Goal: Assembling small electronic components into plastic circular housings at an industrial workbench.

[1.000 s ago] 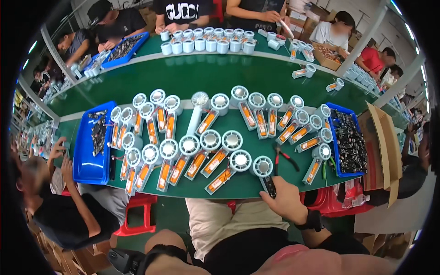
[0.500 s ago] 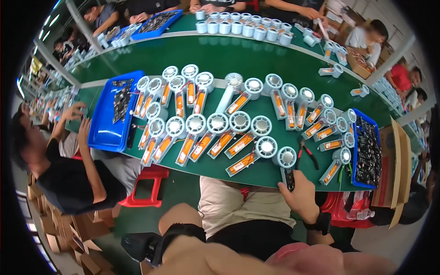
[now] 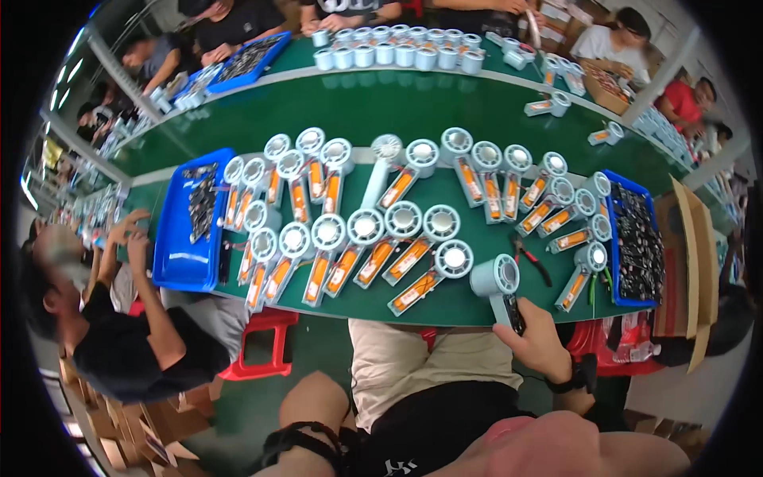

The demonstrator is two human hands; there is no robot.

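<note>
My right hand [image 3: 539, 340] is closed around the handle of a pale blue handheld fan [image 3: 494, 278]. The round slotted head points up, tilted, above the table's front edge. Along the grip shows a dark part [image 3: 515, 315], mostly covered by my fingers. Near the lower edge is bare skin with a black strap [image 3: 300, 442]; no fingers of my left hand show. Beside the held fan lies another fan [image 3: 455, 261] with an orange battery in its opened handle. Pliers with red handles [image 3: 531, 261] rest to its right.
Rows of similar opened fans [image 3: 327, 232] cover the green table [image 3: 445, 316]. A blue tray [image 3: 184, 262] stands left. A blue tray of dark parts [image 3: 636, 246] and a cardboard box [image 3: 690, 262] stand right. A co-worker [image 3: 119, 342] sits left; others sit opposite.
My right hand has raised the fan slightly and tilted its head. My left arm has shifted, and a black object beside its strap has gone from sight. The view has shifted a little.
</note>
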